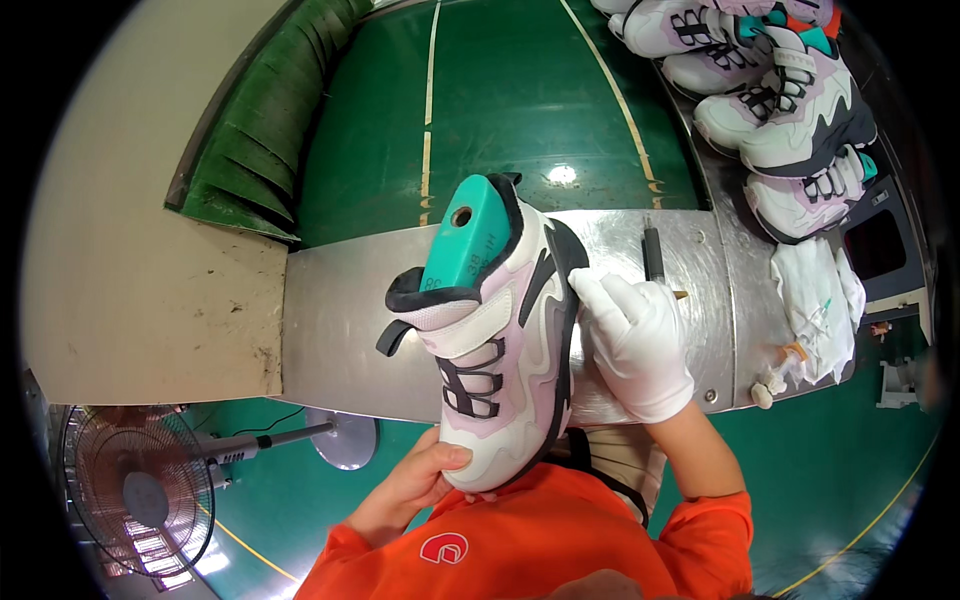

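Observation:
A white and pale pink sneaker (pixel 518 375) with a black-edged sole is tilted over the metal bench edge, toe toward me. A teal shoe last (pixel 470 240) fills its collar. My bare left hand (pixel 425 475) is closed round the toe, thumb on top. My right hand (pixel 640 350), in a white glove, is beside the sole near the heel, fingers bent together with the tips at the sole's edge. What they pinch, if anything, is hidden. A small brownish tip (pixel 681 295) shows past the glove. Beyond the glove lies a black pen-like tool (pixel 653 255).
Several similar sneakers (pixel 800 110) are piled at the far right. White crumpled material (pixel 815 300) lies nearer me. Past the metal bench (pixel 340 330) runs a green conveyor belt (pixel 500 110), with a green strip curtain (pixel 265 130) to its left. A fan (pixel 145 495) stands at lower left.

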### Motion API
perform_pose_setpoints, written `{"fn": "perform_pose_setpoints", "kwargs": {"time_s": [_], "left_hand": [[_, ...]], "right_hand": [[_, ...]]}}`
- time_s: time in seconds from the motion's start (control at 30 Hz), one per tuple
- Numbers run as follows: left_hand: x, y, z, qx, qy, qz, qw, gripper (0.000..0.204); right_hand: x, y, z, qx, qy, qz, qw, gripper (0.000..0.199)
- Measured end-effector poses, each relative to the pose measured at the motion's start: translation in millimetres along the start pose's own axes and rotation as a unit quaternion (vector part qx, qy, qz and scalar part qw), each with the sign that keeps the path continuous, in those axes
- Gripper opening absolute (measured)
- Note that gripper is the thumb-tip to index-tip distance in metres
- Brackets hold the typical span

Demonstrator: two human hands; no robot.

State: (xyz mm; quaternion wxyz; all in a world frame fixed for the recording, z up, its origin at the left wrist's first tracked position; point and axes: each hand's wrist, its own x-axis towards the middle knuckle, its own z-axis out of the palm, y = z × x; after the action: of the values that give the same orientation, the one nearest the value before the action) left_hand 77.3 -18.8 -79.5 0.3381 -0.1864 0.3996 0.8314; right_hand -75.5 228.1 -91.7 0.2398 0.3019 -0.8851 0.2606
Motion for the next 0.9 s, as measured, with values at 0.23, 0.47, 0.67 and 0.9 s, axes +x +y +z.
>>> {"fn": "perform_pose_setpoints", "kwargs": {"time_s": [0.23,0.47,0.67,0.9], "left_hand": [[-1,-1,-1,-0.004,0.006,0.004,1.000,0.062],[-2,1,4,-0.005,0.008,0.011,1.000,0.061],[-1,-5,-3,0.018,0.036,0.010,0.999,0.074],[4,-5,-4,0.024,0.023,0.023,0.999,0.066]], "right_hand": [[1,-2,-4,-0.033,-0.021,-0.014,0.999,0.043],[1,-4,-10,-0.022,-0.027,-0.029,0.999,0.042],[0,-2,-7,0.027,0.027,-0.036,0.999,0.031],[-2,0,-17,0.096,0.051,-0.004,0.994,0.014]]}}
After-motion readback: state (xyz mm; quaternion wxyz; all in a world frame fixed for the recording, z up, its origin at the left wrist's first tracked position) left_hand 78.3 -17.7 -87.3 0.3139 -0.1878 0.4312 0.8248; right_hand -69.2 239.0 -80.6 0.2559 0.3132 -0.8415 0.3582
